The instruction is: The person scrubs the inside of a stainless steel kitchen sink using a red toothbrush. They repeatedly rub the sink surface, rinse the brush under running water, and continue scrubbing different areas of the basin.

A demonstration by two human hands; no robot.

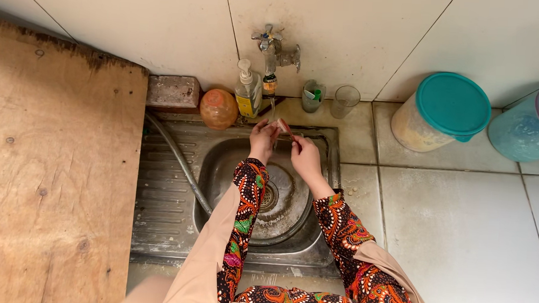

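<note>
Rinsing is the step: my left hand (263,140) and right hand (304,156) pinch a small reddish utensil (284,128) under the tap (273,48) above the sink (221,149); next I likely turn it.

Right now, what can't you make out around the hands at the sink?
- Small reddish thing between left hand and right hand: too small, fingers cover it.
- Right container: cut off by the frame edge.
- Sink front: hidden behind the sleeves.
- Hose ends: out of sight.
</note>
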